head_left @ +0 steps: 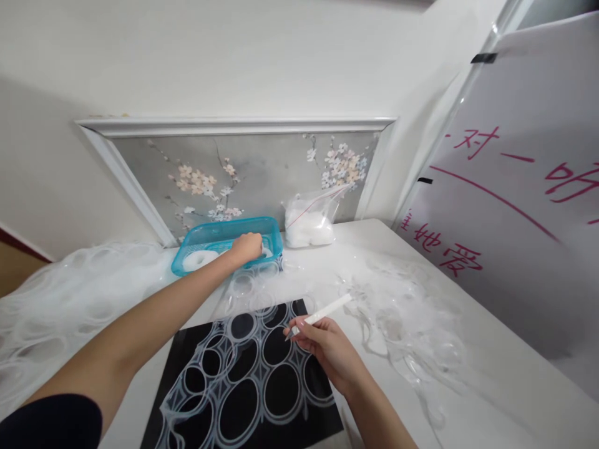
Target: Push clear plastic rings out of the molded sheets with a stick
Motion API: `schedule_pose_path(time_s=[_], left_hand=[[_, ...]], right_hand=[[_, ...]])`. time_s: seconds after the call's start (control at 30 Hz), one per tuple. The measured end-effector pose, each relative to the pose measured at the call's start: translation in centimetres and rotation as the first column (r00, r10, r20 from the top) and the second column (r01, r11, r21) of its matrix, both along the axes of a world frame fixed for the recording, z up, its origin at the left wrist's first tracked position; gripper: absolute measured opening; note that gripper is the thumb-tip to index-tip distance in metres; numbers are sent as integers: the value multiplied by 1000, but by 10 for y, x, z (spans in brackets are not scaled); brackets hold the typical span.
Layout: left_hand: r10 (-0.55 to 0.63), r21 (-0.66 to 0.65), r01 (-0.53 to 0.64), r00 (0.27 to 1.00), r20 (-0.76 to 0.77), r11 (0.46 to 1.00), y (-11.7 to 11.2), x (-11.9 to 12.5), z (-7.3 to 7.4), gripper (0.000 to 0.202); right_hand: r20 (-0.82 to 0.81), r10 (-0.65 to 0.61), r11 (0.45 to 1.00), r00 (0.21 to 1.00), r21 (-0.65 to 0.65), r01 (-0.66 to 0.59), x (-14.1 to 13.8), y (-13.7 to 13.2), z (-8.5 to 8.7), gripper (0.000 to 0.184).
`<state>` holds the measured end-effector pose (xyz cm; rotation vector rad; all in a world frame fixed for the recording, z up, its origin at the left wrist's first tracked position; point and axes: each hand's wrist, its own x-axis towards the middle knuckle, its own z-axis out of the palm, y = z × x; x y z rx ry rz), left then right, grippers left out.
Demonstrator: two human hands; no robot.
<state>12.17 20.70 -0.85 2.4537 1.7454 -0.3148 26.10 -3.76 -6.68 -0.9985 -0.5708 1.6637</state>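
My left hand [248, 247] reaches into a translucent blue plastic basket [219, 228]. Its fingers are curled and their tips are mostly hidden, with a small whitish thing beside them. A white round piece [200, 259] lies in the basket, left of that hand. Between thumb and fingers, my right hand [322, 340] grips a white pen-shaped tool [330, 307], its grey pointed tip facing down-left. That tip is over a black sheet [281, 390]. Across the sheet lies sheer white netting [215, 386] with large oval rings, rumpled on its left side.
Piles of similar sheer material lie at the left [88, 299] and right [407, 318] of the white table. A zip bag with white filling [309, 224] stands by the framed floral panel [262, 168]. On the right rises a board with red handwriting [510, 149].
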Motion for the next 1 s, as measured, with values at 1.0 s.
schedule_pose_path(time_s=[1.0], left_hand=[[-88,-105,117,963,253,988,17,4,-16,33]], right_hand=[[30,-7,1000,1000,-1,7,4,0,4,41]])
